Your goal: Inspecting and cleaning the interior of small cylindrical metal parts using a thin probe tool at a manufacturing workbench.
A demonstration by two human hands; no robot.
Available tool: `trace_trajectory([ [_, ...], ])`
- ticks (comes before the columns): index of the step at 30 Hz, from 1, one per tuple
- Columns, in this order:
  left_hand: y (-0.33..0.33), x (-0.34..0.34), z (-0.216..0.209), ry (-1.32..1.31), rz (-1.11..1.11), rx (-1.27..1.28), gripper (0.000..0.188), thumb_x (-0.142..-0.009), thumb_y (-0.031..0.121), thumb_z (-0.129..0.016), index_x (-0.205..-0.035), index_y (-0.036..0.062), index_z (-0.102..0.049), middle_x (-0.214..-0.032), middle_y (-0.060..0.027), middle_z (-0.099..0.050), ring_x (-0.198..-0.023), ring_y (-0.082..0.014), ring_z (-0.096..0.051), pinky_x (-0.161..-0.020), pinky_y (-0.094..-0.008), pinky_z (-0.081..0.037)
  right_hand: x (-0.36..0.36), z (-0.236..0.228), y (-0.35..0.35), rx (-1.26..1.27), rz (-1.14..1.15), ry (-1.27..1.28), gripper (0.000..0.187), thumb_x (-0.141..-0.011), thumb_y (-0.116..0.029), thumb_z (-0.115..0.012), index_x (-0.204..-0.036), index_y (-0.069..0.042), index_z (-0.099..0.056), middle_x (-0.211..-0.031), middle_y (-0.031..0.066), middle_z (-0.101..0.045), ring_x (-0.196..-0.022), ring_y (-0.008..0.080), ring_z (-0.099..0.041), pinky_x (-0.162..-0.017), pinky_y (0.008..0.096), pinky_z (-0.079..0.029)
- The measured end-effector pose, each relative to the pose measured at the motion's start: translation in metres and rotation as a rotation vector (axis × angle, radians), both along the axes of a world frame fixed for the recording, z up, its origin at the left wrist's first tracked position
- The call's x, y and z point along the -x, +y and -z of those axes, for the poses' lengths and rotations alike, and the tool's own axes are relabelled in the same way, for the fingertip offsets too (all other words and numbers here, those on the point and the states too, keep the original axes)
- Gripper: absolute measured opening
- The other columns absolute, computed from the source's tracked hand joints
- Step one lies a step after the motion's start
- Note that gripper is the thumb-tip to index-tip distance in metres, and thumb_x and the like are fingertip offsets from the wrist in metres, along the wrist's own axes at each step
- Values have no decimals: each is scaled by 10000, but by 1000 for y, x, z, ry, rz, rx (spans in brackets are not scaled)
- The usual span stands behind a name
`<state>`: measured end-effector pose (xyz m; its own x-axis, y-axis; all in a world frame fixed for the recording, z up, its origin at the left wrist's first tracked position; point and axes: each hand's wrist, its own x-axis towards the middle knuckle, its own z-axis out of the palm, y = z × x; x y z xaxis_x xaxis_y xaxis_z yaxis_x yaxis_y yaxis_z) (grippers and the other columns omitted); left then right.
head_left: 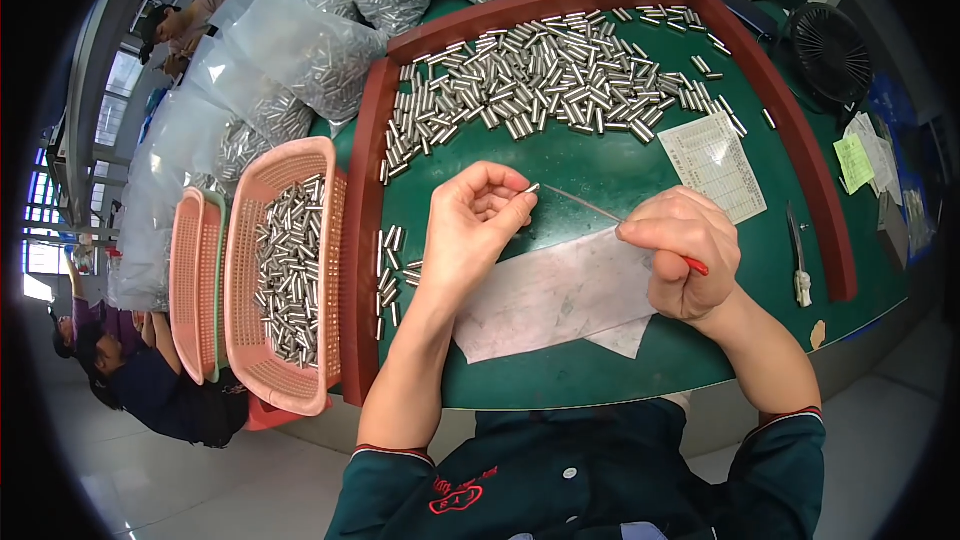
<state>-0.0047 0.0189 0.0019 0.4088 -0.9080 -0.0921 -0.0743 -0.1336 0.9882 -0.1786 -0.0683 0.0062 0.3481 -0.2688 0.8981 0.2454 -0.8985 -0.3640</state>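
Between the thumb and forefinger of my left hand point(474, 218) is a small shiny metal pin point(533, 188), mostly covered by the fingertips. My right hand point(692, 248) is closed round a needle file point(582, 203) with a red handle, its thin shaft pointing left. The file's tip is close to the pin's end; whether they touch I cannot tell. Below the hands a stained whitish cloth point(555, 295) lies on the green tabletop point(570, 385). Beyond the hands spreads a large heap of metal pins point(540, 75), and several more pins point(388, 285) lie beside my left forearm.
A dark red wooden frame point(368, 240) borders the work area. Left of it stand a pink basket point(285, 395) of pins and bulging plastic bags point(330, 70). At right are a printed sheet point(715, 165), a knife-like tool point(799, 260) and a black fan point(828, 55). Other people sit at left.
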Motion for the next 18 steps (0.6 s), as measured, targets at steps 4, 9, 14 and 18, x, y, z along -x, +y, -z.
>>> trace_trajectory([
  [4, 1, -1, 2, 10, 4, -5, 108, -743, 9, -620, -820, -33, -557, -696, -28, -574, -593, -46, -537, -539, -164, -436, -3, 2, 2, 3, -4, 34, 246, -870, -269, -486, -790, -39, -524, -584, 40, -547, -468, 164, -527, -407, 249, -363],
  [9, 2, 0, 1, -6, 19, -12, 105, -745, 6, -615, -823, -33, -558, -697, -27, -573, -593, -44, -535, -541, -165, -435, -3, 2, 3, -5, -2, 38, 235, -860, -259, -503, -778, -40, -524, -585, 41, -549, -470, 166, -528, -406, 250, -360],
  [14, 2, 3, -1, -23, 32, -4, 95, -740, -1, -615, -812, -35, -563, -689, -29, -580, -598, -47, -540, -548, -173, -442, -4, 2, 2, -6, -2, 40, 206, -838, -235, -537, -775, -39, -525, -589, 40, -547, -471, 169, -526, -406, 257, -360],
  [18, 4, 11, 0, -115, -5, 31, 71, -735, -19, -620, -790, -38, -579, -705, -45, -602, -616, -68, -567, -579, -187, -464, -4, -3, 3, 37, -3, 107, 161, -793, -187, -592, -783, -38, -532, -616, 42, -553, -493, 172, -533, -409, 258, -364],
])
